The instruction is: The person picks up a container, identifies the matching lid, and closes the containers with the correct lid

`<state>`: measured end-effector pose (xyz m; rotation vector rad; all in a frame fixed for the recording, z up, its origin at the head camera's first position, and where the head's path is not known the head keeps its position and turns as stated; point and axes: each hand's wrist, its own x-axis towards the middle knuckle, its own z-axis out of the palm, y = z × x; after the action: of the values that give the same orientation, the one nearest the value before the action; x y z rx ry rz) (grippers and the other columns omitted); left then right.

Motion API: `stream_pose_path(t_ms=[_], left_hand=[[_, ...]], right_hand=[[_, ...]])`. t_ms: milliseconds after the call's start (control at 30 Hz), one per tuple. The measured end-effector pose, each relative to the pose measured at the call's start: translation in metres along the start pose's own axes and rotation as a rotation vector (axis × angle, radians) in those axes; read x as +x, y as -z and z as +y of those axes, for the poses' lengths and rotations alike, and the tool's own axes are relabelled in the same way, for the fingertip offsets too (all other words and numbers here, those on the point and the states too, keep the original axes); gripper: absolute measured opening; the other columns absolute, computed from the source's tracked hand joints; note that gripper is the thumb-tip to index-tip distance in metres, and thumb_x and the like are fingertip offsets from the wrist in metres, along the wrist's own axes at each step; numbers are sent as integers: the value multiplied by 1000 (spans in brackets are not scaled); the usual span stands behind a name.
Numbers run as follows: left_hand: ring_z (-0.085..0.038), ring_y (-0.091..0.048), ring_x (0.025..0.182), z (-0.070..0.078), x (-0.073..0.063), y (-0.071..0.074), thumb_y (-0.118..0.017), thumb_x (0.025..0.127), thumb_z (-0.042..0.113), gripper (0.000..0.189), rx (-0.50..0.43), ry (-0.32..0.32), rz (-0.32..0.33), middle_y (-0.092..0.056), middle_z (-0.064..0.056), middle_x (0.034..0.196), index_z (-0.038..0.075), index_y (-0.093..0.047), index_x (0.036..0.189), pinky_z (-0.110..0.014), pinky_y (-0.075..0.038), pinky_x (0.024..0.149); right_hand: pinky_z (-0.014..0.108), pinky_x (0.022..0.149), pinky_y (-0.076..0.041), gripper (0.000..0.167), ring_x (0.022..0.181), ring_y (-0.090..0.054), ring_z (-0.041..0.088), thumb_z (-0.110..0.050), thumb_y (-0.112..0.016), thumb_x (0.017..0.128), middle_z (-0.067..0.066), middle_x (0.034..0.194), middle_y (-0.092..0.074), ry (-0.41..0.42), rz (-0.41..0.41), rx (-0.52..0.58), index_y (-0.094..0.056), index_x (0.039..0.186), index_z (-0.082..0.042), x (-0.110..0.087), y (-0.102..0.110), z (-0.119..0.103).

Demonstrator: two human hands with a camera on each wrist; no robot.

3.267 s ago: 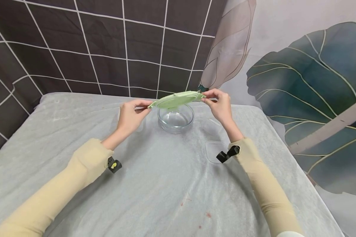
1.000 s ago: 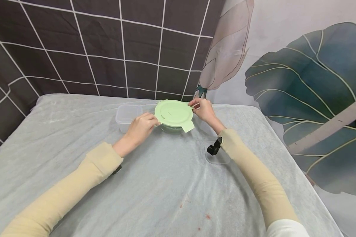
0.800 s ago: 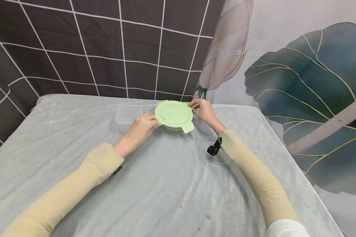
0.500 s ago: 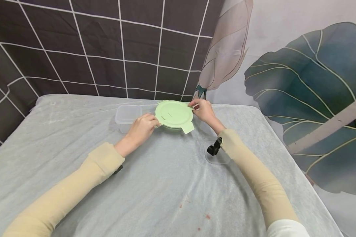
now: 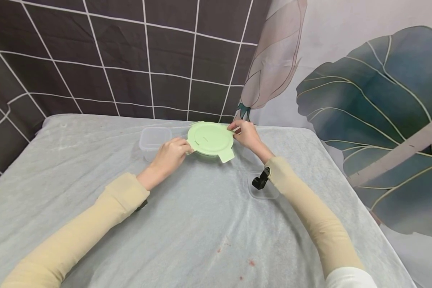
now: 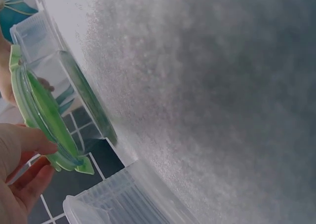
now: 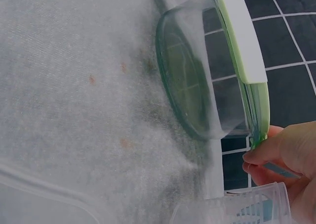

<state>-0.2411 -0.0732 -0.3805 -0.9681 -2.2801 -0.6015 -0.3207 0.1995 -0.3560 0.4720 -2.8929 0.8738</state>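
A round light-green lid [image 5: 209,138] with side flaps lies level over the rim of a clear glass bowl [image 7: 190,75]. Only a strip of the bowl shows below the lid in the head view. My left hand [image 5: 171,156] pinches a flap at the lid's near left edge between thumb and fingers. At the right edge, my right hand [image 5: 247,134] pinches another flap. In the right wrist view, a wide flap [image 7: 242,38] sticks out from the lid, out of the hand's grip.
A clear rectangular plastic container [image 5: 154,140] stands just left of the bowl. Another clear plastic container [image 7: 237,204] is by my right hand. A flat transparent lid [image 5: 263,194] lies under my right wrist on the grey cloth [image 5: 187,232]. Dark gridded fabric [image 5: 111,60] hangs behind.
Both hands have lowered the green lid from a tilted position above the bowl onto its rim, the left hand shifting nearer. Over the last second, hands and lid have hardly moved.
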Motion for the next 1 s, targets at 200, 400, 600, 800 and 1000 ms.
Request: stream_pose_path(t_ms=[200,400,600,800,1000], left_hand=[[-27,-67,85,-2,0,1,-67,72,-14,21,11,19,7,-72,-7,82,4,-74,80,-40,-57,73],[-27,-67,82,-1,0,-1,-68,74,-11,17,18,26,18,-72,-7,81,5,-74,79,-40,-57,71],[-26,-66,81,4,1,-3,-70,77,-1,8,50,9,15,-72,-6,82,6,-74,79,-38,-58,68],[-30,-65,85,6,3,-2,-65,71,-10,21,37,90,-69,-71,-10,87,4,-73,85,-42,-57,71],[-38,-61,107,11,15,3,-58,80,4,32,-65,310,-170,-68,-20,110,-2,-69,110,-49,-51,92]], right_hand=[[39,81,-59,29,98,-69,32,10,-60,82,16,121,-65,-3,-18,-24,-69,107,-1,-1,1,-1],[39,81,-59,30,97,-69,32,11,-60,82,16,119,-66,3,-18,-36,-69,108,0,-1,2,-1],[40,83,-58,31,99,-69,33,11,-59,82,17,120,-66,-3,-24,-51,-69,109,-1,-1,6,-2],[42,85,-57,34,104,-66,35,5,-52,85,19,122,-64,-40,-98,-47,-65,116,-2,0,12,-8],[42,92,-53,34,113,-61,34,-13,-47,96,20,124,-62,-101,-143,-69,-59,125,-2,6,12,-14]])
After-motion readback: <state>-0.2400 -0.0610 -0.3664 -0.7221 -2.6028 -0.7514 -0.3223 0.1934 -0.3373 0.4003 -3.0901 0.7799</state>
